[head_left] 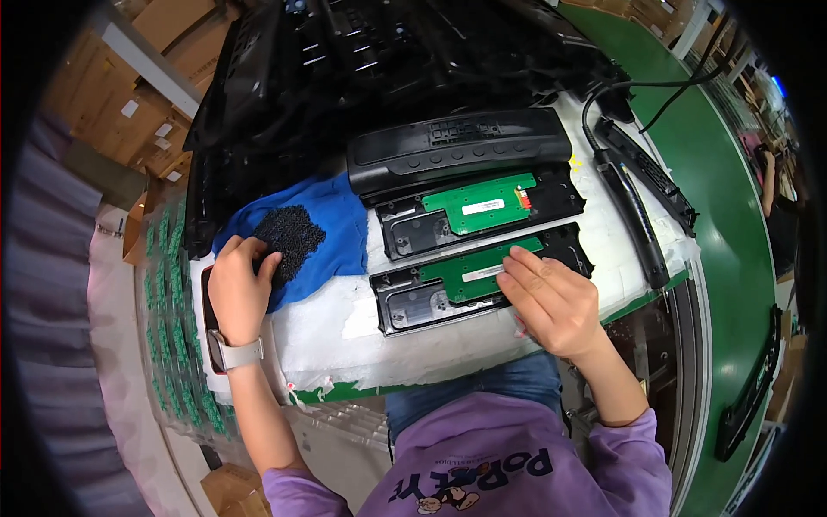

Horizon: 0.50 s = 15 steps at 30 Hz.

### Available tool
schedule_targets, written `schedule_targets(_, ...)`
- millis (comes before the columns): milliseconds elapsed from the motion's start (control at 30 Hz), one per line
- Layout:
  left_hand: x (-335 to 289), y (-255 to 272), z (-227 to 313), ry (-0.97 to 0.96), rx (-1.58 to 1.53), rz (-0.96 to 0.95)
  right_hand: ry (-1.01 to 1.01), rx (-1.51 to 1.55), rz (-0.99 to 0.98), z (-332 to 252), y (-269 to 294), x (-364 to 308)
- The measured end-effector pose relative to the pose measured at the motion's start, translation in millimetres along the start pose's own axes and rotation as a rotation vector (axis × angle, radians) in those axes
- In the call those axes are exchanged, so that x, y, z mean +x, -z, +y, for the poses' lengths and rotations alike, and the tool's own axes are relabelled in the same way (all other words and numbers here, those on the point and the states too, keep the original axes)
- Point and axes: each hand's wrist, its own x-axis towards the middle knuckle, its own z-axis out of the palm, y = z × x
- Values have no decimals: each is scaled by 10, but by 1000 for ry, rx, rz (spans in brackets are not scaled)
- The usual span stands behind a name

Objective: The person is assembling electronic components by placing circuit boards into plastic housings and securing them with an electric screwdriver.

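Curling at still-heaped black bits (293, 234), the left hand (237, 289), like the bunched right hand (556, 306), may hold something, can't tell; both housings (403, 234) already carry green boards (448, 224).

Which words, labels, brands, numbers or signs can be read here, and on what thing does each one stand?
Purple shirt: large, readable dark lettering beside a cartoon figure; wording not copied here.
Far green circuit board, white label: too small to read.
Near green circuit board, white label: too small also.
Cardboard boxes, white labels: too blurred.
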Motion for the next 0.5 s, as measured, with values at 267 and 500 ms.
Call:
schedule_targets(267,37,-96,137,38,-21,125,-221,205,-163,-30,127,91)
schedule_targets(500,40,-188,138,-42,-64,291,-237,194,-158,-50,87,40)
